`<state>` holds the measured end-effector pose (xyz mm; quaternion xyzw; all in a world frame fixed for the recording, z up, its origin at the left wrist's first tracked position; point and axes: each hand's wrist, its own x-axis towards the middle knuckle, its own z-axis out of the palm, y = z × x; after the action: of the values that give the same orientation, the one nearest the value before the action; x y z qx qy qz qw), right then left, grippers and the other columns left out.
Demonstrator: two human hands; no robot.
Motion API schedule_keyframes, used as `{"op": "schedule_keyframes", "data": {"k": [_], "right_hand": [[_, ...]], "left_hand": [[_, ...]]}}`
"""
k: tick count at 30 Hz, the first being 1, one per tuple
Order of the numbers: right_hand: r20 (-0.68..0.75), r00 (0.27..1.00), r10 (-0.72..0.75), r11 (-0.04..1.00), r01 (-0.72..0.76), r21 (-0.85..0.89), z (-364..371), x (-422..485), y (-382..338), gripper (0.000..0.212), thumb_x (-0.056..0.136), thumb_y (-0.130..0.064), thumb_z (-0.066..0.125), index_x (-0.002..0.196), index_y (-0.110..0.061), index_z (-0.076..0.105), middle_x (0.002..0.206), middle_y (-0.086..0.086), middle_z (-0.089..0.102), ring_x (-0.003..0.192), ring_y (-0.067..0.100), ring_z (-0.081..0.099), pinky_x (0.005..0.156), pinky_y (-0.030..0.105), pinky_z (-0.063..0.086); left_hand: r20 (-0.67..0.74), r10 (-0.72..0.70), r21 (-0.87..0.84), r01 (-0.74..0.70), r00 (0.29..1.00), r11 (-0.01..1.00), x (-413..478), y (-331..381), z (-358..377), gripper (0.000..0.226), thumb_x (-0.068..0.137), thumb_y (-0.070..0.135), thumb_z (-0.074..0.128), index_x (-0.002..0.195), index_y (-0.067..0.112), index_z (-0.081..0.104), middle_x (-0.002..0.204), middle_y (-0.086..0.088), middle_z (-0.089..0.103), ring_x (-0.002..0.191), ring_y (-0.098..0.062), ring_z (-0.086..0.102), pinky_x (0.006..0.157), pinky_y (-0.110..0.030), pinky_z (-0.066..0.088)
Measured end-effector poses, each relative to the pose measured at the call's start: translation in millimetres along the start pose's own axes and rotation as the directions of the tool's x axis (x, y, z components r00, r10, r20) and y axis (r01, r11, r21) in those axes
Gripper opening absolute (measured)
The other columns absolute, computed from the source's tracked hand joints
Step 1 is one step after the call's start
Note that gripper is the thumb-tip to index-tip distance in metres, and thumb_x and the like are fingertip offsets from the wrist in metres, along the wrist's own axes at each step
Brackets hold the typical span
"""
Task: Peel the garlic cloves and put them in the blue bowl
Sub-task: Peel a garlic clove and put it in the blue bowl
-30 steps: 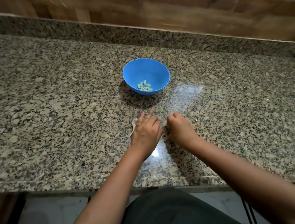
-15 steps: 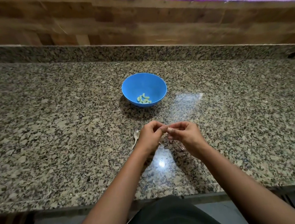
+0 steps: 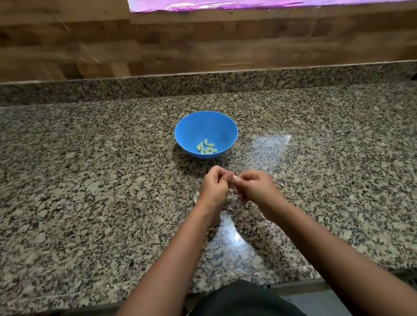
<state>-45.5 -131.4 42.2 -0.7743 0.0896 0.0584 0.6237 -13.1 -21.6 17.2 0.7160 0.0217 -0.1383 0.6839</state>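
Garlic clove (image 3: 235,178): pinched between both hands' fingers, near side of blue bowl (image 3: 230,125), above bench (image 3: 79,194).
Left hand (image 3: 213,186): fingers closed on clove.
Right hand (image 3: 255,186): fingers closed on clove.
Long axis: cannot tell.
Peeled cloves (image 3: 207,148): inside bowl.

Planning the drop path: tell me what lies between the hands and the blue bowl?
Only bare granite counter, shadowed, separates hands from blue bowl, in the head view.

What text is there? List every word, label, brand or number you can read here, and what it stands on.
None: no readable text anywhere. The blue bowl, the granite counter and the wooden wall bear no words, labels or numbers; neither do the left hand or the right hand.
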Motion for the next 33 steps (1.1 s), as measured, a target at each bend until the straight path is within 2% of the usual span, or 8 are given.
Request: {"op": "schedule_keyframes", "data": {"k": [1, 2, 4, 6, 8, 18, 24, 33], "right_hand": [[0.046, 0.993, 0.112, 0.975, -0.119, 0.186, -1.2, 0.5, -2.4, 0.019, 0.094, -0.006, 0.049, 0.080, 0.002, 0.057, 0.062, 0.007, 0.052, 0.051, 0.013, 0.047, 0.044, 0.021, 0.040], [0.059, 0.988, 0.140, 0.967, -0.150, 0.204, -2.0, 1.4, -1.1, 0.018, 0.095, -0.006, 0.048, 0.081, 0.002, 0.057, 0.062, 0.006, 0.053, 0.050, 0.012, 0.047, 0.045, 0.021, 0.041], [-0.015, 1.000, 0.005, 0.992, -0.007, -0.126, -1.4, 1.1, 5.0, 0.019, 0.094, -0.010, 0.050, 0.080, -0.002, 0.060, 0.066, 0.005, 0.055, 0.055, 0.012, 0.048, 0.051, 0.024, 0.042], [-0.059, 0.970, -0.234, 0.854, 0.176, -0.490, -0.3, -0.1, 14.0, 0.017, 0.092, -0.007, 0.051, 0.080, -0.002, 0.061, 0.070, 0.004, 0.056, 0.058, 0.009, 0.046, 0.055, 0.018, 0.040], [-0.040, 0.942, -0.333, 0.784, 0.253, -0.567, -0.8, -0.6, 18.2, 0.015, 0.091, -0.003, 0.050, 0.080, -0.002, 0.060, 0.071, 0.003, 0.055, 0.059, 0.004, 0.044, 0.054, 0.012, 0.039], [-0.107, 0.994, -0.032, 0.998, 0.025, -0.065, -9.2, 0.4, 20.4, 0.004, 0.083, -0.015, 0.068, 0.083, -0.011, 0.070, 0.074, 0.007, 0.069, 0.063, 0.021, 0.065, 0.071, 0.045, 0.058], [-0.072, 0.992, -0.102, 0.981, 0.088, -0.174, -15.5, -1.0, 12.4, 0.008, 0.084, -0.017, 0.067, 0.087, -0.010, 0.071, 0.074, 0.007, 0.069, 0.064, 0.025, 0.066, 0.068, 0.043, 0.058], [-0.091, 0.985, -0.150, 0.971, 0.130, -0.198, -17.3, -5.6, 12.0, 0.018, 0.086, -0.004, 0.062, 0.076, -0.018, 0.067, 0.072, 0.011, 0.067, 0.061, 0.023, 0.058, 0.060, 0.045, 0.053]], "left_hand": [[0.012, 0.016, 0.015, -0.016, 1.000, 1.000, 0.7, -0.1, -0.9, 0.020, 0.095, 0.013, 0.049, 0.075, 0.016, 0.050, 0.070, -0.006, 0.055, 0.069, -0.022, 0.048, 0.065, -0.040, 0.041], [0.021, 0.020, 0.035, -0.021, 1.000, 0.999, 2.2, -0.6, -1.7, 0.021, 0.095, 0.012, 0.049, 0.074, 0.017, 0.050, 0.069, -0.005, 0.054, 0.068, -0.021, 0.048, 0.064, -0.039, 0.041], [0.030, -0.020, 0.060, 0.019, 0.999, 0.998, 4.2, 1.2, -1.4, 0.022, 0.095, 0.013, 0.049, 0.074, 0.016, 0.050, 0.072, -0.005, 0.056, 0.066, -0.017, 0.047, 0.063, -0.034, 0.040], [0.048, -0.100, 0.000, 0.101, 0.994, 0.995, 5.9, 2.4, 1.2, 0.022, 0.096, 0.013, 0.049, 0.074, 0.013, 0.049, 0.077, -0.009, 0.056, 0.064, -0.014, 0.044, 0.058, -0.028, 0.037], [0.061, -0.150, -0.095, 0.156, 0.987, 0.983, 5.2, 4.3, 1.8, 0.021, 0.096, 0.010, 0.049, 0.075, 0.010, 0.049, 0.075, -0.009, 0.055, 0.063, -0.013, 0.044, 0.056, -0.023, 0.037], [0.122, -0.082, -0.128, 0.098, 0.989, 0.987, 1.0, 3.2, -13.5, 0.007, 0.088, 0.004, 0.061, 0.090, -0.002, 0.063, 0.080, -0.011, 0.065, 0.069, -0.014, 0.061, 0.066, -0.020, 0.054], [0.169, -0.078, -0.112, 0.098, 0.983, 0.989, -2.8, 9.7, -20.0, 0.016, 0.082, 0.003, 0.067, 0.098, 0.001, 0.067, 0.091, -0.012, 0.070, 0.082, -0.018, 0.066, 0.080, -0.028, 0.055], [0.136, -0.219, -0.280, 0.249, 0.966, 0.927, -1.2, 11.0, -4.6, 0.007, 0.089, 0.001, 0.057, 0.084, 0.002, 0.060, 0.077, -0.013, 0.065, 0.062, -0.015, 0.061, 0.057, -0.020, 0.055]]}}
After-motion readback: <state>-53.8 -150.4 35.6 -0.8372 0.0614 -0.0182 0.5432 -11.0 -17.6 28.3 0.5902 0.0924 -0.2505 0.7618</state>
